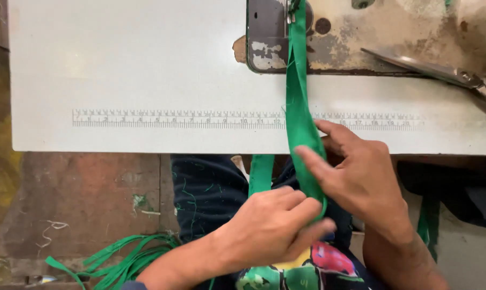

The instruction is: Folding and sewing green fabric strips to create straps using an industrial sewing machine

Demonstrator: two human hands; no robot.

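From my head camera, the green fabric strip (298, 107) runs lengthwise away from me across the white tabletop (146, 64) to the sewing machine (361, 37). My left hand (270, 225) and right hand (361, 177) both pinch its near end, fingers closed.

A fabric strip (298, 107) runs from the sewing machine (361, 37) at the table's (146, 70) far right, over a ruler (173, 118), to your hands at the near edge. Scissors (431, 69) lie right; more strips (119, 263) lie on the floor (66, 193), near left.
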